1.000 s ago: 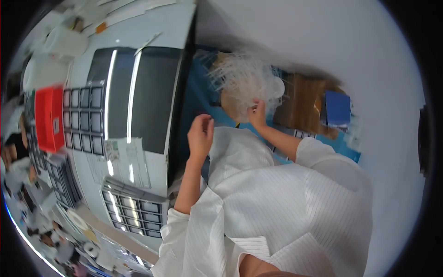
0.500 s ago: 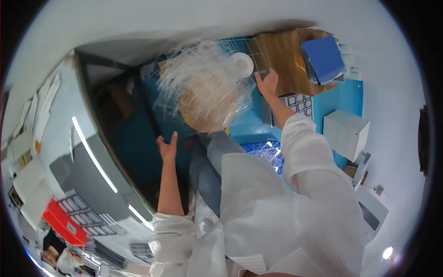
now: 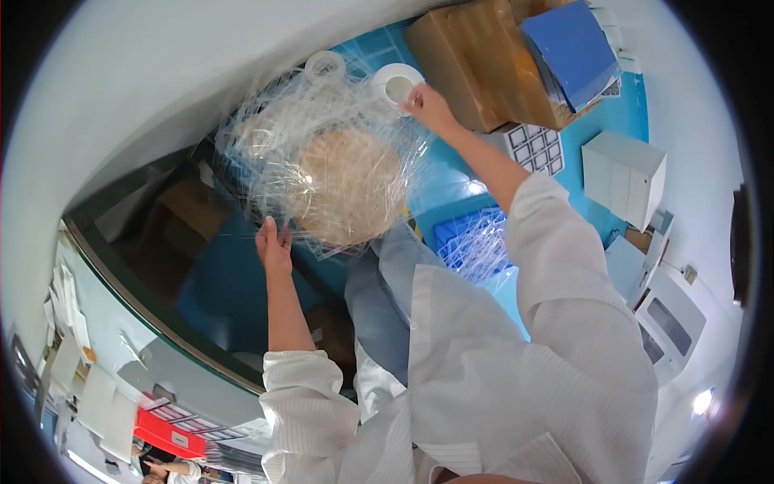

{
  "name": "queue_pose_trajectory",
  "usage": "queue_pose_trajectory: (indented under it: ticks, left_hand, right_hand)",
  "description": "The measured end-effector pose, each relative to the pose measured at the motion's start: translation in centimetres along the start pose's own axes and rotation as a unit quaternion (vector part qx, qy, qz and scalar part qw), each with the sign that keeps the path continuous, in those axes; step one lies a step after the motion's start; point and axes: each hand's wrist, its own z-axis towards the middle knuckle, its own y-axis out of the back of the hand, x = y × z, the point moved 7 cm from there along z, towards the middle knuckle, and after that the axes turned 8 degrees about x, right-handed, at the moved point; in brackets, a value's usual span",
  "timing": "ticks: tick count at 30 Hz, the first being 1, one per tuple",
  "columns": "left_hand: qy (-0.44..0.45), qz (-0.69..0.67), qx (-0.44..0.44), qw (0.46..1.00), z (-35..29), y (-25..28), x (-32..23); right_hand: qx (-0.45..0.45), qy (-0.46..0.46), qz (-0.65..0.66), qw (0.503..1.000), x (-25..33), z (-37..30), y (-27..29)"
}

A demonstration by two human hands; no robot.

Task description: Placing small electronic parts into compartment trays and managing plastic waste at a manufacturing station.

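Note:
A loose heap of thin clear plastic strips (image 3: 258, 173) lies before me, over and around a round tan surface (image 3: 351, 181). At its lower left edge is my left hand (image 3: 275, 248), open, with fingers apart and nothing visibly held. My right hand (image 3: 430, 110) is at the far right of the heap, its bent fingers closed at the rim of a white ring-shaped roll (image 3: 384, 77); the fingertips are partly hidden. A paler, translucent roll (image 3: 325, 64) rests at the heap's far edge.
Right of the heap stand a brown carton (image 3: 459, 68) with a blue folder (image 3: 571, 52), a white box (image 3: 625, 173) and a blue tray (image 3: 447, 234) with more strips. A dark-edged glass table (image 3: 161, 323) borders the left. Another person (image 3: 169, 468) shows at lower left.
My right hand has moved onto the white roll and its fingers have bent. My left hand has come up beside the strips. The whole view has shifted.

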Motion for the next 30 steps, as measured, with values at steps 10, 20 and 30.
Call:
queue_pose_trajectory:
  ticks: [10, 20, 30]
  left_hand:
    - [-0.026, 0.186, -0.032, 0.982, 4.2, 4.9, -4.5]
    - [0.029, 0.314, 0.186, 0.931, 5.8, 1.0, -4.9]
    - [-0.008, 0.318, 0.239, 0.917, 6.5, -0.6, -7.2]
  right_hand:
    - [0.082, -0.087, 0.019, 0.993, -0.2, 1.7, -1.4]
    - [0.51, -0.267, 0.261, 0.775, -2.7, -5.3, -6.9]
    - [0.406, -0.163, 0.385, 0.813, -3.7, -13.8, -6.9]
